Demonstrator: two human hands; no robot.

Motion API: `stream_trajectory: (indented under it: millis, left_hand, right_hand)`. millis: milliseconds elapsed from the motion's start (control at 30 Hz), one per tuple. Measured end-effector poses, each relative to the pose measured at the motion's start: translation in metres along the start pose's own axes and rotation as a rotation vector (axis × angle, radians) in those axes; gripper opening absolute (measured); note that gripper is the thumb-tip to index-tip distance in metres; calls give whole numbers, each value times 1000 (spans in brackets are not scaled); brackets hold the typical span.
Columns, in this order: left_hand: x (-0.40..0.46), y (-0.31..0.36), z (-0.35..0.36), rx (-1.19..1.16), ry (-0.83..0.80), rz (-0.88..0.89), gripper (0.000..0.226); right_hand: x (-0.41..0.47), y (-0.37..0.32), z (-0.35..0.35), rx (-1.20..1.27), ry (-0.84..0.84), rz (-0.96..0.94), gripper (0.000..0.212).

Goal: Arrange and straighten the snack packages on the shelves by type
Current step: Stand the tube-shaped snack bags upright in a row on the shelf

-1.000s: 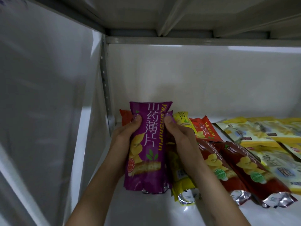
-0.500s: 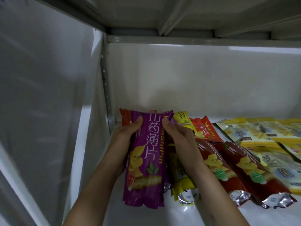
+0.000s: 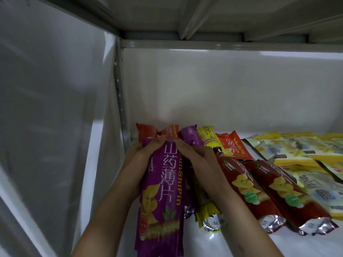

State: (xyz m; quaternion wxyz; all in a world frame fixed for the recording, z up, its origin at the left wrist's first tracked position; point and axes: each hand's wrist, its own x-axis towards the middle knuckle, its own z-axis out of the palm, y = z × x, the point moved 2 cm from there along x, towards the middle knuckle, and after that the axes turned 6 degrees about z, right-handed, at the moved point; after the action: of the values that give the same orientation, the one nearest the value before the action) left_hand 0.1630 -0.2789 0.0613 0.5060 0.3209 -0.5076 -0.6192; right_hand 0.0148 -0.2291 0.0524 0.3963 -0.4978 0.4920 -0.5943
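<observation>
The purple package [image 3: 163, 197] has come lower and nearer on the shelf [image 3: 241, 243]. My left hand [image 3: 141, 160] and right hand [image 3: 200, 160] both grasp its top edge, forearms reaching forward.

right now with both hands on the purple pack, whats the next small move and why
Probably lay the purple pack flat at the shelf's left end and let go. The left hand and right hand pinch its top edge, another purple pack lies just behind, and the dark red packs already lie side by side to the right.
</observation>
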Motion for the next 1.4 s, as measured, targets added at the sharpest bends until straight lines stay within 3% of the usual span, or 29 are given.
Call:
stream_trajectory:
  millis: [100, 167, 267, 400, 567, 733, 867, 967, 1100, 1267, 1333, 1400]
  left_hand:
    - [-1, 0, 1, 5, -8, 0, 40]
    - [-1, 0, 2, 29, -14, -3, 42]
    - [-1, 1, 3, 74, -39, -23, 50]
    - [-3, 2, 0, 132, -144, -69, 67]
    - [-11, 4, -16, 208, -128, -26, 57]
    - [-27, 5, -26, 200, -110, 2, 53]
    - [-48, 2, -41, 240, -188, -19, 51]
    - [-57, -1, -51, 274, -200, -21, 51]
    - [-61, 3, -54, 276, -71, 45, 43]
    - [-67, 3, -60, 282, 24, 48, 37]
    - [-65, -1, -67, 286, 52, 46, 35]
    - [-60, -3, -74, 269, 118, 53, 33]
  right_hand:
    - [1, 2, 1, -21, 26, 7, 98]
    - [6, 6, 1, -41, 70, 11, 97]
    - [9, 10, -1, -81, 133, -12, 90]
    - [6, 5, -4, -50, 207, -37, 98]
    - [5, 1, -1, 14, 114, -20, 109]
    - [-1, 1, 7, -97, 50, -1, 67]
    - [5, 5, 8, -73, 128, -35, 104]
    - [3, 3, 6, 20, 142, -30, 88]
    - [-2, 0, 12, -14, -30, -1, 57]
    - [3, 6, 25, -226, -21, 35, 25]
    - [3, 0, 33, -321, -42, 52, 28]
    - [2, -8, 38, -453, -10, 15, 47]
